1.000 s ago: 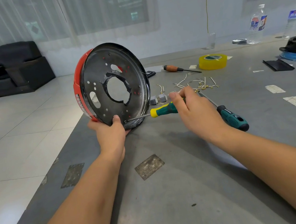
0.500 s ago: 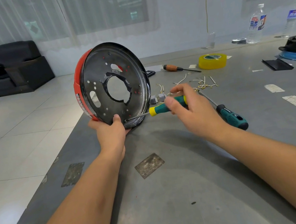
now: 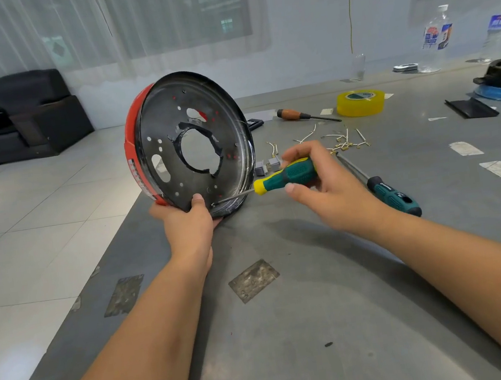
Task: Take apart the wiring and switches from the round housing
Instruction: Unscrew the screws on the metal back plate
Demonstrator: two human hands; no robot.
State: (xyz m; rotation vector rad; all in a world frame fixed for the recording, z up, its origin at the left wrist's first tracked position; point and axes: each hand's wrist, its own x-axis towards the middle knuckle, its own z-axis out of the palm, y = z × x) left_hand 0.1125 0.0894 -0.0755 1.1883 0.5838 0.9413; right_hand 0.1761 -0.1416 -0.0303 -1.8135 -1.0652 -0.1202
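The round housing (image 3: pixel 192 146) stands on edge near the left edge of the tabletop (image 3: pixel 293 327), its black inner face turned toward the camera. The left hand (image 3: pixel 188 226) grips its lower rim, thumb on the face and fingers curled behind. The right hand (image 3: pixel 322 186) pinches the handle of a green and yellow screwdriver (image 3: pixel 285 176), its tip set against a screw low on the face. Much looks done: loose wires (image 3: pixel 343 139) and two small grey switches (image 3: pixel 268 165) lie on the tabletop behind the housing, and the visible face appears bare. At least this screw seems left. A second screwdriver (image 3: pixel 393 196) lies beside the right wrist.
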